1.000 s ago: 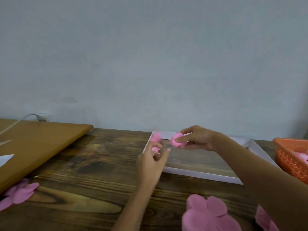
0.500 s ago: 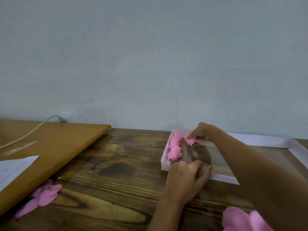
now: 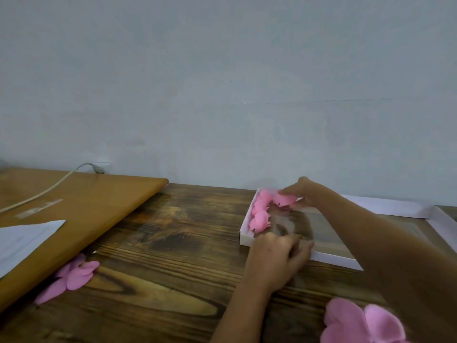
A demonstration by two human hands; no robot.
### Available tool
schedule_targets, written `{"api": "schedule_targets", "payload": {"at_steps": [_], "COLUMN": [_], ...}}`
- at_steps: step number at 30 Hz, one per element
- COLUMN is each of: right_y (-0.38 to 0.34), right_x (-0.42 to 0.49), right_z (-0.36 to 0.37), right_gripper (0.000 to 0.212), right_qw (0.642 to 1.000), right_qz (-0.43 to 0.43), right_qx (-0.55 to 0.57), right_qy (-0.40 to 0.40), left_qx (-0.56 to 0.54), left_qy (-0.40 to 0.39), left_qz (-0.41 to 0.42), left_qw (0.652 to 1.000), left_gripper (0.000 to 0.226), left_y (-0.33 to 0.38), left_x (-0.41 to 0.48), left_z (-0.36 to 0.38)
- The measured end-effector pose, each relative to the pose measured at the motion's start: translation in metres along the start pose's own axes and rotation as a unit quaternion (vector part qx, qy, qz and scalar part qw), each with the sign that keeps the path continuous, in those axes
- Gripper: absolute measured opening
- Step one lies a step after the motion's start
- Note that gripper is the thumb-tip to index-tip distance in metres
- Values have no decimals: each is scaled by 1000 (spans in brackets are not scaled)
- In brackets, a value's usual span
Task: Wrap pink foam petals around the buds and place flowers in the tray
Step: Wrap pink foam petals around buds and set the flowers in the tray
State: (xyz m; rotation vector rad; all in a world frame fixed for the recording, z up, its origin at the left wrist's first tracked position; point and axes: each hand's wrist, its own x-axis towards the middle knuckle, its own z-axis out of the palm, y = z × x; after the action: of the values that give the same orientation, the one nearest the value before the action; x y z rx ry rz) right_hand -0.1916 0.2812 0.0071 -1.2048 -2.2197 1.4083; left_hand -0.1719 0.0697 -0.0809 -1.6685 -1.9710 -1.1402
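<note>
1 flower (image 3: 286, 199) under right hand (image 3: 306, 194) | left hand (image 3: 274, 258) blurred | tray (image 3: 333, 259) cropped

A dark, strongly grained wooden table (image 3: 173, 243) is seen running back to the wall. At the left, a lighter brown board (image 3: 86, 206) is laid across it. A pink foam petal cutout (image 3: 74, 276) is caught just at the board's near edge. A shallow white tray (image 3: 333, 261) is set at the right, and a second petal cutout (image 3: 358, 323) is spotted in front of it.
</note>
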Motion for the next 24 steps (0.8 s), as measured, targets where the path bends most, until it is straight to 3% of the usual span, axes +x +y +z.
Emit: {"api": "schedule_targets", "payload": {"at_steps": [4,9,11,13,14,16,18,24], "right_y": [-18,-11,9,39,57,90,111,111], "right_x": [-51,-167,-226,-277,-294,-318,-325,-325], "right_z": [-36,-92,-111,-122,-124,-121,-115,-77], "right_gripper": [39,34,34,42,37,7,20,8], "right_qw": [993,944,905,883,877,868,854,890], "right_qz": [-41,-207,-275,-312,-332,-349,-348,-264], "right_qx": [-106,-259,-324,-344,-334,-337,-370,-371], "right_qy": [-25,-2,19,70,95,106,110,33], "left_qx": [2,-21,-86,-180,-203,-181,-162,-199], "left_qy": [16,-1,-74,-210,-288,-419,-469,-426], "left_qz": [-21,-74,-140,-197,-212,-207,-189,-173], "left_qw": [1000,997,984,941,912,865,848,866], "left_gripper": [44,48,42,29,27,42,46,28], "left_y": [2,6,15,23,26,35,45,72], "left_x": [-1,-1,5,14,18,24,27,16], "left_z": [-3,-8,-18,-34,-42,-56,-66,-69]}}
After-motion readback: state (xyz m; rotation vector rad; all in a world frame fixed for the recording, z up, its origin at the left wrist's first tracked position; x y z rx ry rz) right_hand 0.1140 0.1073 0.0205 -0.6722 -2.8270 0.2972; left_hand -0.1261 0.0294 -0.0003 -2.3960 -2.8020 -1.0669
